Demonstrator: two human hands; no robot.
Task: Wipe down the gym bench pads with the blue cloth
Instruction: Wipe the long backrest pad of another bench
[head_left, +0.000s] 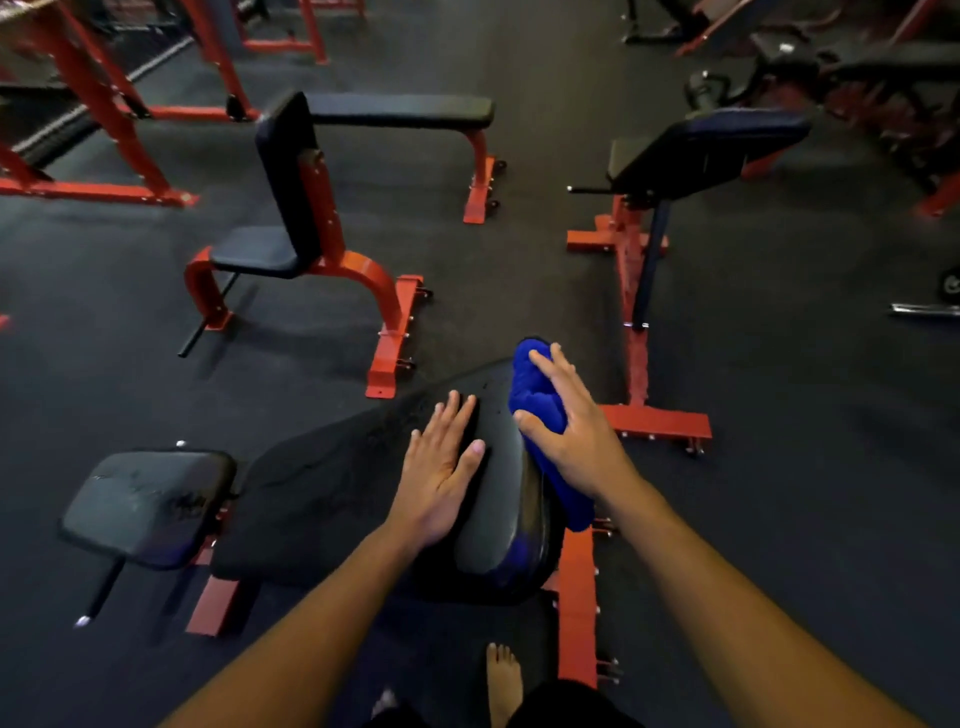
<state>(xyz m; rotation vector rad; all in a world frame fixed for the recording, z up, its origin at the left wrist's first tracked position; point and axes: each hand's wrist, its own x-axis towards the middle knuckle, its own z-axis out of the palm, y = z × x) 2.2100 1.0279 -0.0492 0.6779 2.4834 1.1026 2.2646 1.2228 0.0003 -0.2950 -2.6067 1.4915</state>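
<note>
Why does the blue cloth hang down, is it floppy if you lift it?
Probably floppy: the blue cloth bends over the bench pad edge and droops below the right hand. It looks thick and fuzzy, so likely soft and light, not slippery. It should not roll.

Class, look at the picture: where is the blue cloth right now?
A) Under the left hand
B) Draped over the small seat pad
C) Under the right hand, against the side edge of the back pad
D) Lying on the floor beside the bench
C: the right hand presses the blue cloth against the back pad edge; the left hand lies flat on the pad, bare.
</note>
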